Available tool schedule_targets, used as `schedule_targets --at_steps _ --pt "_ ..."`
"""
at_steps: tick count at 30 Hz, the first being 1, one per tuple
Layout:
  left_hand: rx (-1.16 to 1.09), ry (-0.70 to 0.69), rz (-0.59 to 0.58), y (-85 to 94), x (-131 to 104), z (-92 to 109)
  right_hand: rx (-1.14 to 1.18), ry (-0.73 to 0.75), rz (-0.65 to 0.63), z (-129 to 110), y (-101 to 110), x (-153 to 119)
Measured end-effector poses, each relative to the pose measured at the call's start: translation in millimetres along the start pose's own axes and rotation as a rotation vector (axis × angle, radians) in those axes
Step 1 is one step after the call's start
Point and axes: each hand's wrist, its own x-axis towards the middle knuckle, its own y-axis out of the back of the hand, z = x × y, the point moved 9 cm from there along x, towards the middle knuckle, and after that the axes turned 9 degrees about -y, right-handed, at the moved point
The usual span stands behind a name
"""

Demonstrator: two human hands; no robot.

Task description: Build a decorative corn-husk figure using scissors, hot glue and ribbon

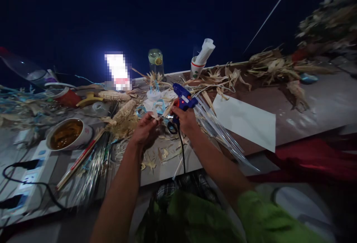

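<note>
One pale scrap (155, 116) pinched in left hand (142, 128), right hand (188, 120) wrapped round blue glue gun (182, 95), loose husks (236, 77) at 2 o'clock look unused: likely mid-job.

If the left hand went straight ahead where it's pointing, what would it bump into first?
Probably the blue strip, just past the pale scrap that the left hand is pinching. How far back the strip sits is hard to tell, so that's a best guess.
</note>
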Motion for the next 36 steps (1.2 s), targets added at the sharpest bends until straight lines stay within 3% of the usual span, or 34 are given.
schedule_targets --at_steps 9,16,21,36 --pt "-0.026 0.142 -0.087 -18.0 -9.1 -1.7 -0.071 0.030 -0.088 -7.4 -9.5 -9.5" --pt "-0.004 0.119 -0.081 -8.8 -7.1 -7.0 -0.076 0.000 -0.135 2.4 -14.8 -13.1" --pt "0.024 0.095 -0.089 -4.5 -4.6 -10.0 -0.133 0.071 -0.199 0.1 -21.4 -16.0" --pt "0.037 0.094 -0.063 -7.0 -5.0 -2.5 -0.169 0.054 -0.165 -3.9 -20.8 -18.7"
